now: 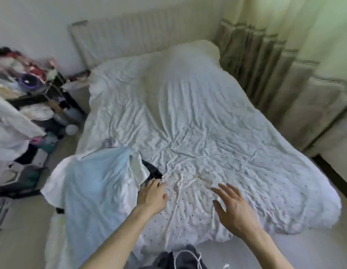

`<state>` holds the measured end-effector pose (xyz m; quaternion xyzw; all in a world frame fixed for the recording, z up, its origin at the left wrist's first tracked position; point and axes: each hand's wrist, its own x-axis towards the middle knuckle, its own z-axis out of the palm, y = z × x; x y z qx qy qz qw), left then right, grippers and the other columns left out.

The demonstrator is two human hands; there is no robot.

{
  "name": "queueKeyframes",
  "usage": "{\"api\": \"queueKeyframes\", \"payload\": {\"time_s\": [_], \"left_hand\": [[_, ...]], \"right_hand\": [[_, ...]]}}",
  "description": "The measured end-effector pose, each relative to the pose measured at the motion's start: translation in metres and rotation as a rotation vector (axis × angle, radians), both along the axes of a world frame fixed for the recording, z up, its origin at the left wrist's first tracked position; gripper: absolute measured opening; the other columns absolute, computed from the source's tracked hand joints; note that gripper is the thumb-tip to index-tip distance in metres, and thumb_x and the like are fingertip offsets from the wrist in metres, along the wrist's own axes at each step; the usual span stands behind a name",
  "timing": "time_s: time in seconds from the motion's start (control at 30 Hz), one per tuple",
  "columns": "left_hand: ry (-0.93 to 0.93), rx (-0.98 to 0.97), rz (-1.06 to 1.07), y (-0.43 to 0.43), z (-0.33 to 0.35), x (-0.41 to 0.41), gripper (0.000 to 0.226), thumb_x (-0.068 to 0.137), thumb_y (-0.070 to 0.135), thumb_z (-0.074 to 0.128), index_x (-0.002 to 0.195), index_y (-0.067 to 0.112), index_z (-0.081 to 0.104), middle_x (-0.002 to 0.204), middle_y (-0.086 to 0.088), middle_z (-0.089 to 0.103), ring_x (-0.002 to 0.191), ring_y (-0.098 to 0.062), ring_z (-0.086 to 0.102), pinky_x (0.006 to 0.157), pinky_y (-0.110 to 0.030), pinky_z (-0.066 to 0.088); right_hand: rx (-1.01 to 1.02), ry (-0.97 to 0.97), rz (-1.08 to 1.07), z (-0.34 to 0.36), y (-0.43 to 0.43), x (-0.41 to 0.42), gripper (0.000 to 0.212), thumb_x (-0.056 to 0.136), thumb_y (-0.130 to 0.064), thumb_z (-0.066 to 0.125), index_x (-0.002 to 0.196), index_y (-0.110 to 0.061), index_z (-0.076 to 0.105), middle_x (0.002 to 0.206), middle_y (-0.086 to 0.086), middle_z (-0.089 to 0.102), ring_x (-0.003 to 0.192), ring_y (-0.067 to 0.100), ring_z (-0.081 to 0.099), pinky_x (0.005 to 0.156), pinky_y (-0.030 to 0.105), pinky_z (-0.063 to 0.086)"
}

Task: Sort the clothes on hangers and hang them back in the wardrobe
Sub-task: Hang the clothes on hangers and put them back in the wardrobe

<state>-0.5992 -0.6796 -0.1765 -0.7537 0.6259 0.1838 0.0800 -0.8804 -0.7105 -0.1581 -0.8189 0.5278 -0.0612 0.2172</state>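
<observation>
Head view: a bedroom is being looked down on from the foot of a bed.
Bed: a crumpled white duvet (197,117) with small dark dots is being spread across most of the picture.
Clothes: a light blue garment (95,191) is being draped over the near left corner of the bed, with a white garment (138,167) lying against its right edge.
Dark garment: a dark garment (152,169) is being partly covered by the white one, and only a strip of it is showing.
Left hand (152,196): it is being reached forward with the fingers fairly straight and close together, the tips touching the dark strip, not clamped on it.
Right hand (233,207): it is being held over the duvet, fingers spread apart and relaxed.
Left side: a cluttered shelf unit (31,88) is being blurred by motion.
Far wall: a white radiator (126,33) is being flanked on the right by pale curtains (269,61).
</observation>
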Motion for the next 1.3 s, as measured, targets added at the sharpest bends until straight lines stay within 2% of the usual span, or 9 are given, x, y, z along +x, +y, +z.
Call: {"api": "queueKeyframes", "payload": {"time_s": [0.13,0.27,0.37,0.53,0.63,0.77,0.93,1.1,1.3], "left_hand": [[-0.030,0.000,0.298,0.066,0.006,0.056,0.049,0.100,0.037,0.042,0.148,0.030,0.040,0.155,0.003,0.036,0.146,-0.018,0.027,0.117,-0.040,0.024],[-0.018,-0.008,0.535,0.123,0.006,0.083,0.051,0.100,0.039,0.042,0.150,0.033,0.038,0.155,0.007,0.036,0.146,-0.014,0.028,0.118,-0.039,0.025],[-0.028,-0.008,0.660,0.154,0.008,0.085,0.051,0.100,0.040,0.042,0.150,0.033,0.037,0.157,0.006,0.034,0.147,-0.014,0.027,0.118,-0.038,0.025],[-0.049,0.009,0.777,0.190,0.006,0.076,0.054,0.100,0.041,0.041,0.153,0.033,0.032,0.158,0.007,0.035,0.146,-0.015,0.031,0.116,-0.037,0.032],[-0.050,0.030,0.805,0.198,0.001,0.072,0.055,0.100,0.042,0.041,0.153,0.035,0.030,0.157,0.008,0.036,0.145,-0.014,0.033,0.114,-0.038,0.035],[-0.038,0.068,0.791,0.192,-0.004,0.077,0.055,0.101,0.043,0.040,0.154,0.033,0.029,0.159,0.006,0.034,0.146,-0.014,0.030,0.115,-0.038,0.033],[-0.025,0.137,0.748,0.176,-0.009,0.111,0.055,0.101,0.041,0.040,0.154,0.031,0.029,0.160,0.004,0.031,0.147,-0.017,0.030,0.116,-0.040,0.030],[-0.013,0.190,0.675,0.140,-0.030,0.183,0.055,0.101,0.040,0.041,0.154,0.030,0.031,0.159,0.002,0.033,0.145,-0.019,0.032,0.115,-0.040,0.031],[0.017,0.250,0.609,0.078,-0.067,0.310,0.056,0.100,0.041,0.042,0.154,0.030,0.030,0.161,0.000,0.029,0.147,-0.021,0.029,0.117,-0.043,0.028]], "right_hand": [[0.015,-0.020,0.259,0.005,-0.009,0.071,0.043,0.101,-0.042,0.046,0.143,-0.034,0.048,0.154,-0.005,0.042,0.148,0.020,0.026,0.118,0.034,0.027],[0.025,-0.014,0.475,0.012,-0.005,0.120,0.045,0.102,-0.044,0.040,0.147,-0.036,0.042,0.158,-0.007,0.035,0.150,0.018,0.019,0.119,0.032,0.023],[0.017,-0.004,0.613,0.015,-0.002,0.142,0.046,0.102,-0.044,0.039,0.147,-0.036,0.041,0.158,-0.006,0.034,0.150,0.019,0.020,0.120,0.033,0.020],[0.050,-0.017,0.712,0.005,0.008,0.155,0.047,0.096,-0.044,0.040,0.140,-0.032,0.053,0.151,-0.002,0.046,0.146,0.023,0.032,0.117,0.040,0.032],[0.086,-0.022,0.737,-0.004,0.012,0.157,0.048,0.096,-0.044,0.038,0.140,-0.032,0.052,0.152,-0.002,0.045,0.147,0.023,0.029,0.117,0.039,0.030],[0.117,-0.001,0.769,-0.014,0.008,0.165,0.048,0.100,-0.044,0.037,0.147,-0.034,0.043,0.159,-0.005,0.033,0.151,0.021,0.018,0.121,0.035,0.018],[0.157,0.019,0.744,-0.024,-0.004,0.189,0.047,0.102,-0.042,0.041,0.148,-0.034,0.041,0.159,-0.004,0.032,0.152,0.022,0.017,0.121,0.037,0.020],[0.209,0.048,0.678,-0.038,-0.023,0.244,0.046,0.102,-0.041,0.039,0.148,-0.034,0.040,0.160,-0.007,0.030,0.152,0.019,0.014,0.121,0.035,0.020],[0.301,0.072,0.619,-0.070,-0.050,0.368,0.049,0.102,-0.039,0.038,0.150,-0.032,0.036,0.160,-0.006,0.029,0.151,0.018,0.016,0.122,0.035,0.020]]}}
